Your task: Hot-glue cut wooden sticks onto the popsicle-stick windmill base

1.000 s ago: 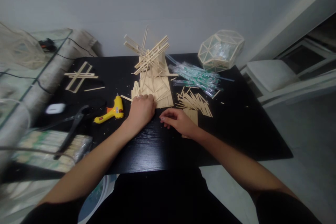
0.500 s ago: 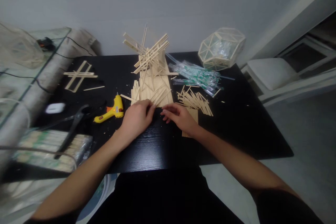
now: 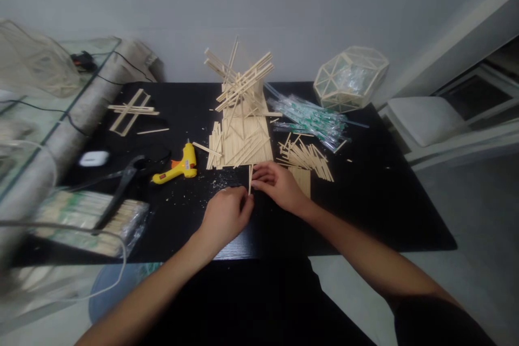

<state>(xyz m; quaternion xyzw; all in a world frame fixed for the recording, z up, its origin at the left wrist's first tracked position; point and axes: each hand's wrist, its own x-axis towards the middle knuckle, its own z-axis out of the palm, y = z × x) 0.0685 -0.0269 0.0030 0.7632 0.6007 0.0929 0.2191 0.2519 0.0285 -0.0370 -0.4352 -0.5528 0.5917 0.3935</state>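
A short wooden stick (image 3: 250, 179) stands nearly lengthwise between my two hands. My left hand (image 3: 226, 212) is closed, with thumb and forefinger pinched at its lower end. The curled fingers of my right hand (image 3: 279, 186) close on it from the right side; whether it is one stick or two pressed together I cannot make out. Just beyond my hands lies a flat panel of sticks (image 3: 245, 140) with loose sticks on top. A windmill-like model (image 3: 243, 86) with crossed stick blades rises at its back. Beside my right wrist lies a smaller stick panel (image 3: 300, 181), partly covered.
A yellow glue gun (image 3: 178, 165) lies to the left, near black-handled pliers-like tool (image 3: 125, 178) and a white case (image 3: 94, 159). Packs of sticks (image 3: 81, 221) sit front left. Rightward are loose short sticks (image 3: 308, 157), plastic wrappers (image 3: 308, 119) and a faceted stick frame (image 3: 351, 78).
My left hand has drawn back from the panel toward me. A short stick now shows between both hands. My right hand's fingers have come onto it.
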